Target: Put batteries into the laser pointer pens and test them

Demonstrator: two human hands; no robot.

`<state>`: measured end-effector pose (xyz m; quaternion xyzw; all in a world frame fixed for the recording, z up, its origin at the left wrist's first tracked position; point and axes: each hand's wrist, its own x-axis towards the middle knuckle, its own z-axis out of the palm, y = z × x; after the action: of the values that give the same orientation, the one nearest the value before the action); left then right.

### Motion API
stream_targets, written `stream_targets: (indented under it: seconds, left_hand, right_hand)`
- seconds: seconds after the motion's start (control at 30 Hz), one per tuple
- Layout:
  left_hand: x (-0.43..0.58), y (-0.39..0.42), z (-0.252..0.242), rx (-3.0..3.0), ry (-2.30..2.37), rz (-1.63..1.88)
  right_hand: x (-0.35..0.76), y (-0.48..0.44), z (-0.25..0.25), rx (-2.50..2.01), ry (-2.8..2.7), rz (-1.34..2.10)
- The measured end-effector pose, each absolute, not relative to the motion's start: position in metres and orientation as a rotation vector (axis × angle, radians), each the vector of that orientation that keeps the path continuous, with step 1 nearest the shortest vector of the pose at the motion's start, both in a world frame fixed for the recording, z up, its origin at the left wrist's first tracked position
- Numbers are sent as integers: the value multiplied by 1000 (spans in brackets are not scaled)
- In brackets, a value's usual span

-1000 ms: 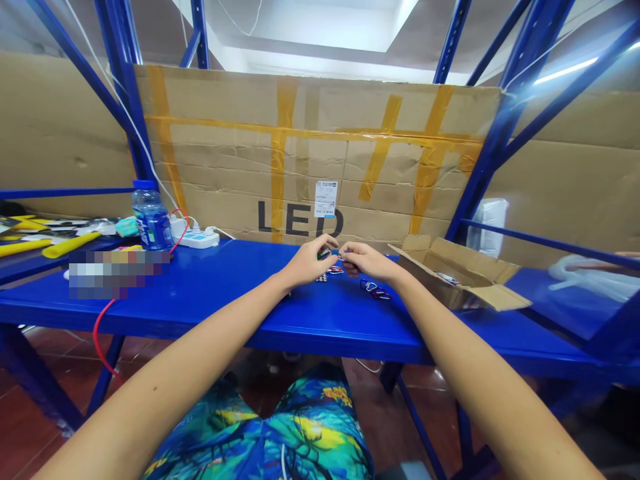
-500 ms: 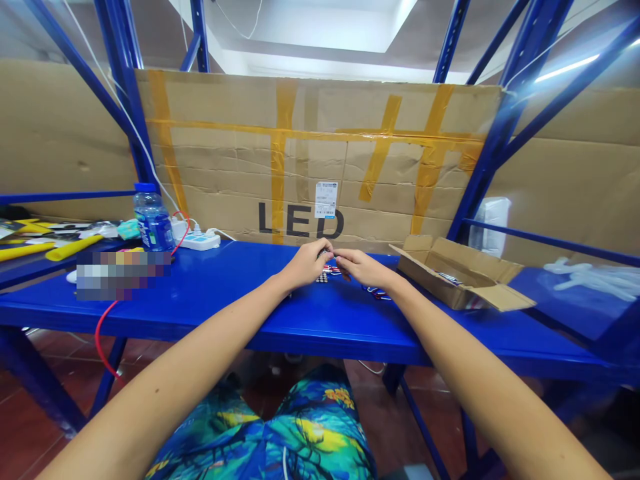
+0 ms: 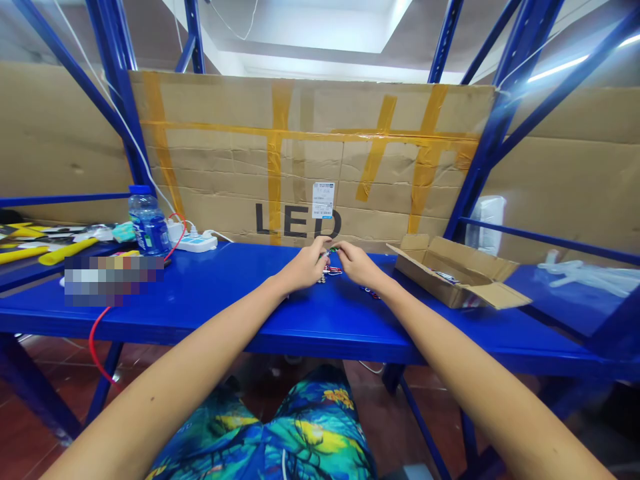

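Observation:
My left hand (image 3: pixel 306 265) and my right hand (image 3: pixel 359 264) meet above the middle of the blue table, fingertips curled and almost touching. Between them shows a small dark and green piece (image 3: pixel 333 251), too small to name, with fingers of both hands closed on it. Just below lie small red and white pieces (image 3: pixel 333 271) and tiny silvery bits (image 3: pixel 322 279), partly covered by my left hand. Small blue and red pieces (image 3: pixel 369 292) rest beside my right wrist.
An open cardboard box (image 3: pixel 450 277) with silvery items stands right. To the left are a blue-capped bottle (image 3: pixel 148 223), a white power strip (image 3: pixel 197 241), a red cable (image 3: pixel 95 340) and yellow-handled tools (image 3: pixel 67 252). A large cardboard panel (image 3: pixel 230 160) closes off the back.
My hands have shifted slightly, and the fingers are raised and a little further apart. The green on the piece between them now shows. The whole view has moved slightly.

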<state>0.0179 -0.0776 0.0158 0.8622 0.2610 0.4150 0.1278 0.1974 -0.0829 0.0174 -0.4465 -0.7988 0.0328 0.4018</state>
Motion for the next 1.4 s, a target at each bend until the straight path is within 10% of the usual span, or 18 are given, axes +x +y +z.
stream_targets:
  seconds: [0.93, 1.4]
  left_hand:
    - [18, -64, 15, 2272, 676, 1232]
    - [17, -66, 26, 1971, 523, 1270]
  right_hand:
    - [193, -95, 24, -1127, -2131, 169]
    - [192, -92, 25, -947, -1893, 924]
